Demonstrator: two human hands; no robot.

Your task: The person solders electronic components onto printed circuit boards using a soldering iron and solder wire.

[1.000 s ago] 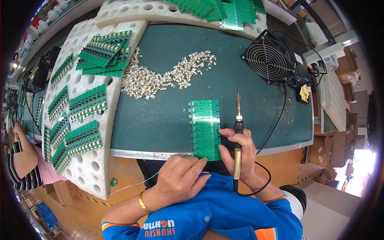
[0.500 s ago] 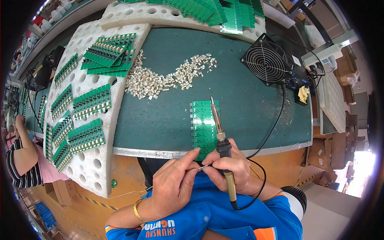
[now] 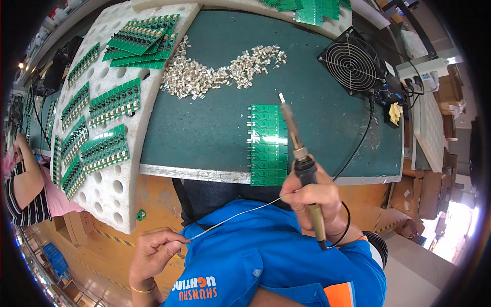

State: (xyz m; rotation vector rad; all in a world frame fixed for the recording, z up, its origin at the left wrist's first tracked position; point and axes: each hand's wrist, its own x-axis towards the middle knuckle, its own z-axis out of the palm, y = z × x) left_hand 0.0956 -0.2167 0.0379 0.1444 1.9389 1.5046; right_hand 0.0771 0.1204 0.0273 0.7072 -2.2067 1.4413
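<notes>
My right hand (image 3: 318, 198) is wrapped round the handle of a soldering iron (image 3: 307, 173), whose tip points away from me beside the green circuit board panel (image 3: 268, 148). Metal pins line the panel's left edge, and its near end lies at the table's front edge. A thin solder wire (image 3: 232, 217) runs across from the fingers of my right hand to my left hand (image 3: 157, 250). Thumb and fingers of the left hand pinch the wire low at the left, in front of my blue shirt. Beyond the panel lies a heap of small white connectors (image 3: 197, 77).
Finished-looking boards (image 3: 115, 100) sit on a white foam sheet (image 3: 118, 192) at the left, with more boards (image 3: 309, 11) at the far edge. A black fan (image 3: 351, 60) stands at the right; the iron's cord (image 3: 361, 143) runs near it. Someone's arm (image 3: 24, 184) shows far left.
My hands, close together before, have drawn apart: the left went left and down, stretching the wire between them. The right moved slightly right with the iron. The whole view has shifted a little.
</notes>
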